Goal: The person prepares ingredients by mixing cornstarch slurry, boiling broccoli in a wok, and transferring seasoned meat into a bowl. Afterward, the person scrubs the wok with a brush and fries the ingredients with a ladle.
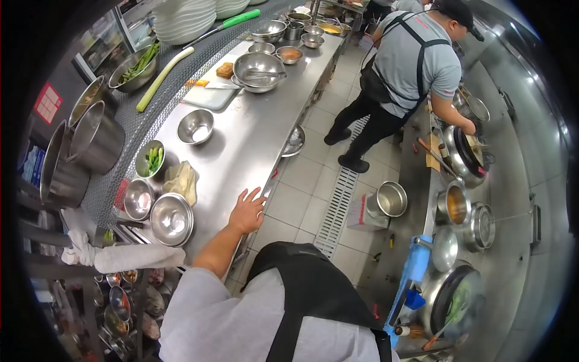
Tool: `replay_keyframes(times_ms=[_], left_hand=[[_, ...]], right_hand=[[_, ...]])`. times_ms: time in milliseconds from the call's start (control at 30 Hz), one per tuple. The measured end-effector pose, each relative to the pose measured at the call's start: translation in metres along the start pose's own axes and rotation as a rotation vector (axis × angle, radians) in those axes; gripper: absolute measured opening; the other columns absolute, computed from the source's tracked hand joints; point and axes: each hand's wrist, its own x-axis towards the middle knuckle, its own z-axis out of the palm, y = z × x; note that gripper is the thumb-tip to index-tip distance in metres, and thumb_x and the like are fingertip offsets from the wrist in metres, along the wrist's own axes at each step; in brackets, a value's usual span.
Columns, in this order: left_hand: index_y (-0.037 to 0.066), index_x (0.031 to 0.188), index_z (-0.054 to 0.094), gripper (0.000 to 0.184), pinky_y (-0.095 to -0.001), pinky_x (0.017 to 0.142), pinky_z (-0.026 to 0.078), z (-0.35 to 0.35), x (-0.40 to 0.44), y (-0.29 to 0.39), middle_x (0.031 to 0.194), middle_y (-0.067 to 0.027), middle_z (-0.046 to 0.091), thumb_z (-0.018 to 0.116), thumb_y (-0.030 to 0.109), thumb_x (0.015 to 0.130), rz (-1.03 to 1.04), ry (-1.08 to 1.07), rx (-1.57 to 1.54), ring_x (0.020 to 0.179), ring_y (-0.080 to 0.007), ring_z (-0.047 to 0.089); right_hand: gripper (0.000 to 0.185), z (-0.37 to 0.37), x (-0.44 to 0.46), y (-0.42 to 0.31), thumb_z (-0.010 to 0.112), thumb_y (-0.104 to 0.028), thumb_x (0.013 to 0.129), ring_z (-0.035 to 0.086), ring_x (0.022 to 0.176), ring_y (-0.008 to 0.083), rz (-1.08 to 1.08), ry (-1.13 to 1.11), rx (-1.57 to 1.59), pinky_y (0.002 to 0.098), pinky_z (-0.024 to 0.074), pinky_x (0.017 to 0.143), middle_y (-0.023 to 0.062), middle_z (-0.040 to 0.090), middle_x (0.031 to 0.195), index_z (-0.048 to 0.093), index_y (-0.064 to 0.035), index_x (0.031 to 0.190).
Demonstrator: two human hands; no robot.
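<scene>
My left hand [246,212] rests with spread fingers at the edge of the steel counter [226,160], holding nothing. Closest to it on the counter are a stack of steel bowls [172,218] and a crumpled beige cloth [180,183]. Beyond them sit a small steel bowl [139,199], a bowl of cut green vegetables [153,158] and a bare steel bowl [195,127]. My right hand is out of sight; only my grey sleeve and dark apron [322,286] show on that side.
A co-worker [404,66] stands at the stove line, right of the aisle. A wok [449,301] and a pot of orange liquid [456,204] sit there. A steel pot [391,199] stands low in the aisle beside the floor drain [336,208]. A knife [222,85] lies on the cutting board [208,99].
</scene>
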Motion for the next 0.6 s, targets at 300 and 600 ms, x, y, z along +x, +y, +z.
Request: replay_keyframes(times_ms=[300,600], left_hand=[[0.009,0.105,0.075,0.026,-0.0555,0.126,0.020,0.000,0.002,0.005,0.140,0.0016,0.060,0.064,0.020,0.084,0.034,0.067,-0.052,0.153,-0.0251,0.032],[0.012,0.099,0.077,0.023,-0.0569,0.126,0.020,-0.003,0.001,0.015,0.134,0.0013,0.063,0.067,0.017,0.079,0.026,0.129,-0.056,0.151,-0.0279,0.036]], right_hand=[[0.039,0.005,-0.010,0.014,0.075,-0.036,0.089,0.070,0.093,0.0225,0.044,-0.004,0.017,0.0364,0.0553,0.083,0.0142,0.074,0.101,0.075,-0.0071,0.114],[0.042,0.013,-0.008,0.026,0.074,-0.039,0.087,0.071,0.094,0.0240,0.043,-0.084,-0.023,0.0367,0.0552,0.084,0.0160,0.075,0.103,0.075,-0.0071,0.114]])
